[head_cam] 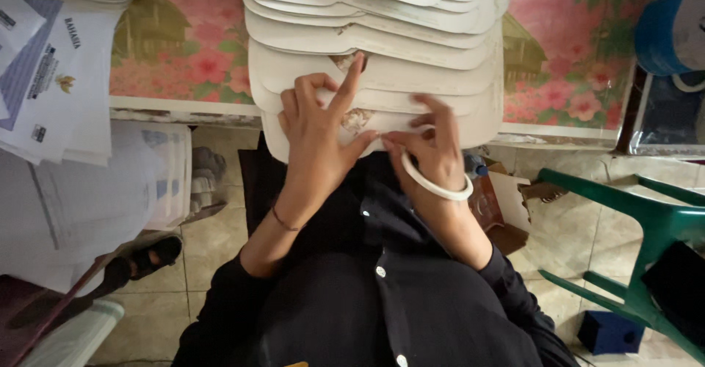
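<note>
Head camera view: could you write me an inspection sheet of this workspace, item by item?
Surface: table with a pink floral cover.
Job's things: overlapping stack of white card cut-outs; nearest sheet has a torn brown patch.
Clutter: printed papers at left, blue tape roll at right.
Hands: left hand and right hand pinch the nearest sheet's edge; white bangle on right wrist.
Cables: nothing seen.
Surroundings: green plastic chair, cardboard box, tiled floor.

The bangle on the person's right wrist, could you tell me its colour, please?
White: the bangle shows plainly in the head view.
</note>
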